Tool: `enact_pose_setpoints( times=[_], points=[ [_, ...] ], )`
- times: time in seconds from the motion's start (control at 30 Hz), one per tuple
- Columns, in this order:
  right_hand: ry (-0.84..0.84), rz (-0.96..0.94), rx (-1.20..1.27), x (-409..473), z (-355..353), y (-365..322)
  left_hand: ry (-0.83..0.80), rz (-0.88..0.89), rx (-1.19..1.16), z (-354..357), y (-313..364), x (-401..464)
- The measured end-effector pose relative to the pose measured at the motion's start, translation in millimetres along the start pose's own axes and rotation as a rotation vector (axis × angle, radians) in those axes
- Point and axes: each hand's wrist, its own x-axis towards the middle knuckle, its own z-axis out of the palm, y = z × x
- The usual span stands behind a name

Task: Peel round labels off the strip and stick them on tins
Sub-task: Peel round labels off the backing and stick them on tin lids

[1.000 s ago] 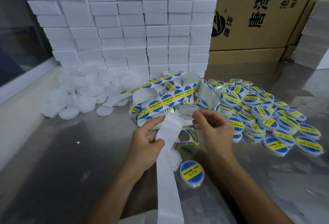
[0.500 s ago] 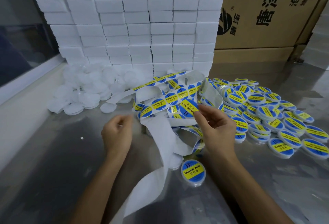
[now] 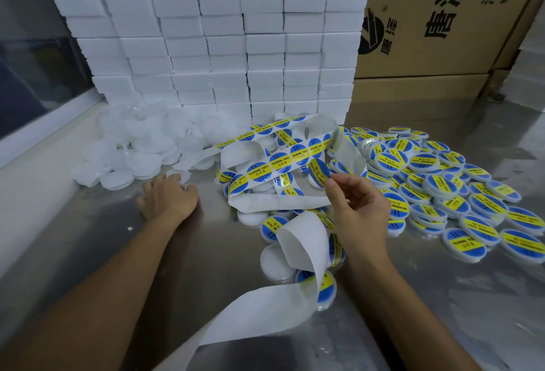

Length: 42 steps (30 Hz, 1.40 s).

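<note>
A tangled white backing strip [image 3: 265,165] with round blue-and-yellow labels lies at the table's middle; its bare end [image 3: 262,308] trails toward me. My right hand [image 3: 358,211] pinches one peeled round label [image 3: 319,172] between thumb and forefinger, just above the strip. My left hand [image 3: 168,196] reaches left, fingers stretched toward the pile of plain white tins [image 3: 138,149], touching the nearest ones. Labelled tins [image 3: 442,191] lie heaped at the right. Below my right hand sit a bare white tin [image 3: 272,261] and a labelled tin [image 3: 326,289], partly covered by the strip.
A wall of stacked white boxes [image 3: 230,40] stands behind the piles. Printed cardboard cartons [image 3: 436,23] stand at the back right. The work surface is shiny metal [image 3: 97,252], with a white ledge [image 3: 44,132] and a window along the left.
My left hand let go of the backing strip and moved left to the plain tins. My right hand peeled a label free and holds it. The loose strip end dropped onto the table.
</note>
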Motion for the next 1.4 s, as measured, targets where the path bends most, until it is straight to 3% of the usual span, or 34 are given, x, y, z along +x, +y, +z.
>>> enact_pose_setpoints(
  times=[0.3,0.5,0.67,0.73,0.87,1.1,1.27,1.4],
  points=[
    [-0.108,-0.007,-0.042,-1.5,1.9,1.4,0.166,-0.028,-0.261,-1.2,-6.5,-8.5],
    [-0.088,-0.02,-0.076,-2.7,2.4,0.4,0.231,-0.023,-0.546,-7.4,1.9,-38.7],
    [-0.095,-0.006,-0.044,-4.2,1.8,-2.2,0.3,0.218,-0.842,-16.4,28.0,-83.1],
    [-0.109,-0.012,-0.05,-5.2,2.2,-3.2,0.24,0.249,-1.046,-22.2,39.0,-96.2],
    [-0.123,-0.003,-0.057,-5.7,2.6,-3.7,0.045,0.094,-1.313,-27.2,48.9,-110.9],
    [-0.114,0.021,-0.037,-6.7,2.7,-3.3,-0.154,-0.065,-1.492,-31.8,39.8,-119.3],
    [-0.094,0.035,-0.062,-5.6,2.1,-3.0,-0.228,-0.013,-1.547,-32.5,42.5,-122.5],
    [-0.077,0.008,-0.067,-5.7,0.4,-4.9,-0.314,-0.099,-1.652,-34.0,43.4,-121.4]
  ],
)
